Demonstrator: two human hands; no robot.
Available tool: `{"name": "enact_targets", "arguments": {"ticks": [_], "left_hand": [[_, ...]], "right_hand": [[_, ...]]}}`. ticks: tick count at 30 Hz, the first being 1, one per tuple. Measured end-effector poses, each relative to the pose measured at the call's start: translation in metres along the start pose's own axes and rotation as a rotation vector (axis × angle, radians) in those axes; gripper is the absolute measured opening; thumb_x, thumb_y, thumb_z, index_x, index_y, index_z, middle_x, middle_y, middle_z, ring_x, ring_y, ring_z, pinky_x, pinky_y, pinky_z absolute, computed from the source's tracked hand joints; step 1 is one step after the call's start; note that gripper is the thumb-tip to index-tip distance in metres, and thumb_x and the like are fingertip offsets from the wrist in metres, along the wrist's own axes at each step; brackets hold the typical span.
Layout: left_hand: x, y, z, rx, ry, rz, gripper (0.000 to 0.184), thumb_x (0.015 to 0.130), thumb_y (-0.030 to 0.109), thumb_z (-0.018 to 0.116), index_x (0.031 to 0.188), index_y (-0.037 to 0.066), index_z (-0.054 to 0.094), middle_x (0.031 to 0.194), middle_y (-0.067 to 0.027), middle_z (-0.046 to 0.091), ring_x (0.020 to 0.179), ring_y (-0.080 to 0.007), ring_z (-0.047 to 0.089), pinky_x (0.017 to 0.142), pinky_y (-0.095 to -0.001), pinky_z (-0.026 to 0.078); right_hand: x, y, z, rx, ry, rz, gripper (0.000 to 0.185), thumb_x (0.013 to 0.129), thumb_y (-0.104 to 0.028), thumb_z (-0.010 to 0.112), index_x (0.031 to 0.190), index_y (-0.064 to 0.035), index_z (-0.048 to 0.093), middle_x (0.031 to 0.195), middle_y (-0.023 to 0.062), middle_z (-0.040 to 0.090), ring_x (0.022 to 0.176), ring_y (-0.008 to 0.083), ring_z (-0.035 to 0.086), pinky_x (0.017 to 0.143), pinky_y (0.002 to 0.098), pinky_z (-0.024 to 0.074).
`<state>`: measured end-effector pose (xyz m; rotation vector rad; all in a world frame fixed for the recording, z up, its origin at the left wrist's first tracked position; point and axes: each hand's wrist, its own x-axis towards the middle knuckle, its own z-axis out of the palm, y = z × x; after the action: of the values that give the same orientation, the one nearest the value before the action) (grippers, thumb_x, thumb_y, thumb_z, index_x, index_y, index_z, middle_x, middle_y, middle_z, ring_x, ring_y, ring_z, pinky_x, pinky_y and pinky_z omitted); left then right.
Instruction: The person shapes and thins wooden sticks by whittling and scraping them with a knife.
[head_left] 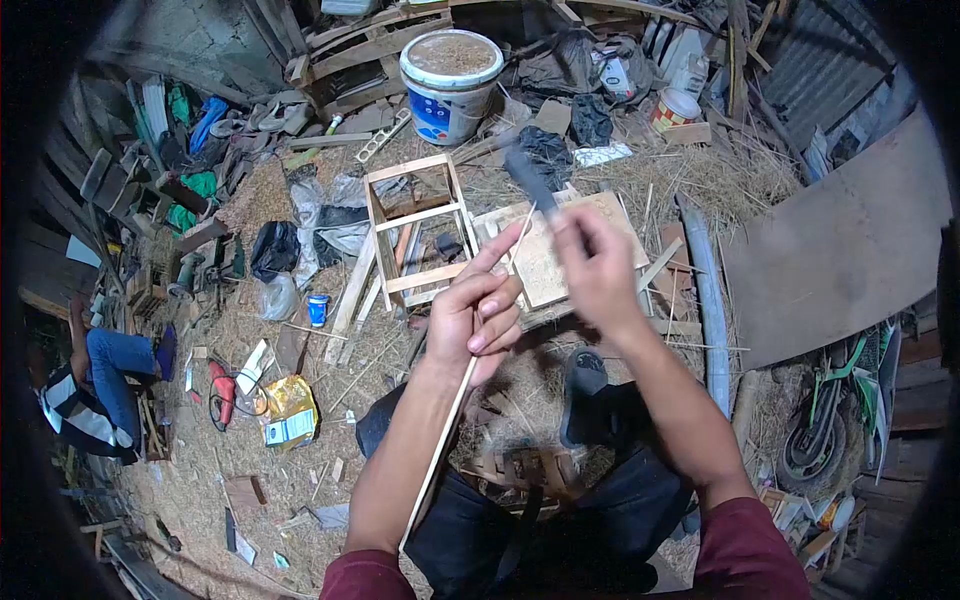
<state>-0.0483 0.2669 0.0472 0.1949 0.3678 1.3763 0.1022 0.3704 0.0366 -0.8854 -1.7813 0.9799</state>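
My left hand [474, 318] is closed around a long thin wooden strip [438, 455]. The strip runs down along my forearm, and its upper end shows beyond the fingers, beside the raised forefinger. My right hand [598, 262] grips what looks like a knife with a broad dark blade [530, 180], blurred by motion. The blade points up and to the left, close to the strip's upper end; whether they touch I cannot tell. Beneath my hands lies a pale wooden board [590, 250]. Left of it stands a small open wooden frame [415, 225].
A blue and white bucket [445, 100] stands at the back. At left are a red corded power tool [222, 392], a yellow packet [290, 412] and a blue cup [318, 310]. Another person [110, 370] sits at far left. A grey pipe [710, 310] and motorcycle wheel [812, 450] are at right.
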Motion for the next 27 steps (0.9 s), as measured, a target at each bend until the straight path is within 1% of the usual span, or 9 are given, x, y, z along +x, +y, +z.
{"name": "enact_targets", "arguments": {"ticks": [4,8,11,15,18,21,23,25,27], "left_hand": [[0.001,-0.001,0.000,-0.005,-0.026,0.016,0.057,0.100,0.006,0.035,0.156,0.014,0.028,0.063,0.0029,0.037,0.035,-0.0043,0.030,0.031,-0.0185,0.026],[0.003,-0.001,-0.001,-0.008,-0.001,0.012,0.056,0.101,0.008,0.035,0.156,0.017,0.028,0.061,0.0040,0.037,0.034,-0.0041,0.030,0.031,-0.0183,0.027],[0.003,0.000,0.001,-0.045,-0.020,0.000,0.056,0.102,0.010,0.035,0.156,0.018,0.027,0.058,0.0053,0.036,0.034,-0.0039,0.030,0.030,-0.0180,0.028],[0.003,-0.001,0.002,-0.021,-0.008,-0.014,0.055,0.102,0.010,0.035,0.156,0.018,0.028,0.055,0.0066,0.033,0.034,-0.0038,0.029,0.030,-0.0182,0.027],[0.005,-0.001,-0.001,0.031,-0.010,0.001,0.055,0.101,0.011,0.036,0.155,0.016,0.031,0.056,0.0077,0.031,0.035,-0.0036,0.027,0.031,-0.0189,0.024],[0.012,0.003,0.000,0.161,0.104,0.076,0.052,0.101,0.015,0.037,0.153,0.012,0.033,0.056,0.0081,0.032,0.036,-0.0036,0.028,0.032,-0.0189,0.024],[0.016,0.006,-0.001,0.135,0.091,0.102,0.049,0.101,0.014,0.038,0.150,0.011,0.036,0.056,0.0073,0.032,0.037,-0.0038,0.029,0.032,-0.0190,0.024],[0.023,0.005,-0.005,0.125,0.023,0.088,0.046,0.101,0.013,0.037,0.147,0.008,0.039,0.057,0.0064,0.033,0.036,-0.0046,0.029,0.033,-0.0194,0.024],[0.036,0.000,-0.006,0.166,0.018,0.059,0.045,0.101,0.012,0.036,0.145,0.005,0.041,0.058,0.0050,0.034,0.037,-0.0050,0.028,0.033,-0.0205,0.024]], "right_hand": [[0.024,0.023,-0.025,0.172,0.178,0.091,0.023,0.103,-0.015,0.053,0.121,-0.0026,0.060,0.078,-0.0031,0.054,0.062,0.0031,0.048,0.052,0.0231,0.0399],[0.003,0.009,-0.015,0.254,0.073,0.172,0.033,0.101,-0.013,0.055,0.131,0.0012,0.055,0.088,0.0023,0.058,0.067,0.0033,0.049,0.057,0.0209,0.0397],[0.002,0.014,-0.008,0.050,0.088,-0.157,0.030,0.100,-0.014,0.058,0.126,0.0019,0.058,0.088,0.0005,0.059,0.067,0.0033,0.047,0.059,0.0217,0.0398],[0.002,0.008,-0.009,0.116,0.050,0.058,0.025,0.097,-0.019,0.065,0.110,0.0027,0.066,0.076,-0.0028,0.058,0.067,0.0042,0.047,0.058,0.0227,0.0381],[0.008,0.011,-0.016,0.096,0.002,0.101,0.024,0.097,-0.021,0.065,0.103,0.0027,0.068,0.073,-0.0020,0.059,0.067,0.0047,0.047,0.057,0.0232,0.0385],[0.012,0.023,-0.030,0.027,0.040,0.015,0.019,0.099,-0.017,0.062,0.103,0.0006,0.070,0.075,-0.0069,0.057,0.069,0.0014,0.046,0.058,0.0221,0.0367],[0.010,0.054,-0.054,-0.160,0.014,-0.032,0.021,0.098,-0.018,0.063,0.100,0.0021,0.069,0.072,-0.0038,0.058,0.067,0.0035,0.046,0.057,0.0242,0.0381],[-0.002,0.060,-0.086,-0.349,-0.098,0.082,0.024,0.098,-0.021,0.064,0.099,0.0032,0.068,0.073,-0.0025,0.060,0.066,0.0047,0.048,0.057,0.0256,0.0391],[-0.015,0.053,-0.099,-0.239,-0.072,0.072,0.028,0.097,-0.023,0.064,0.099,0.0046,0.069,0.075,0.0046,0.066,0.067,0.0091,0.055,0.061,0.0285,0.0440]]}}
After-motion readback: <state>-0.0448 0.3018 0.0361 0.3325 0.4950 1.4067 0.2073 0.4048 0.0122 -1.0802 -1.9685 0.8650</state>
